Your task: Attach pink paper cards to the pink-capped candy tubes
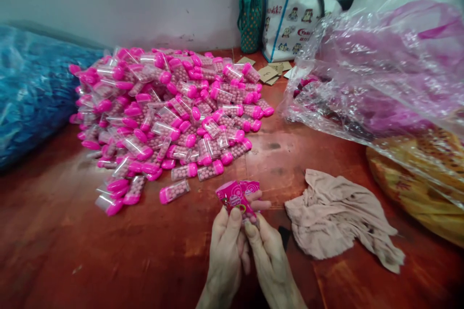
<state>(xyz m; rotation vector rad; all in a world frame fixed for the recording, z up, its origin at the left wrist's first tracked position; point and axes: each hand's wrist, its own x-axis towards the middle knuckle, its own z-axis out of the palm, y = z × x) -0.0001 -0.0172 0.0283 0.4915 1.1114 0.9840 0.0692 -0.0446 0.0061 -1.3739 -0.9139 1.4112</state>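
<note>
In front of me, my left hand pinches a pink printed wrapper between thumb and fingers. It has swirl patterns and a small picture. My right hand grips the wrapper's lower right end, thumb pressed in and some fingertips showing beyond it. Whether a container sits inside the wrapper is hidden by my fingers. Beyond my hands lies a large heap of small clear containers with bright pink caps, filled with pale pink balls. One loose container lies at the near edge of the heap.
A beige cloth lies crumpled to the right on the red surface. Clear plastic with pink contents bulges over a yellow item. A blue bag stands left. Cardboard pieces, a tote bag and a bottle pouch are behind.
</note>
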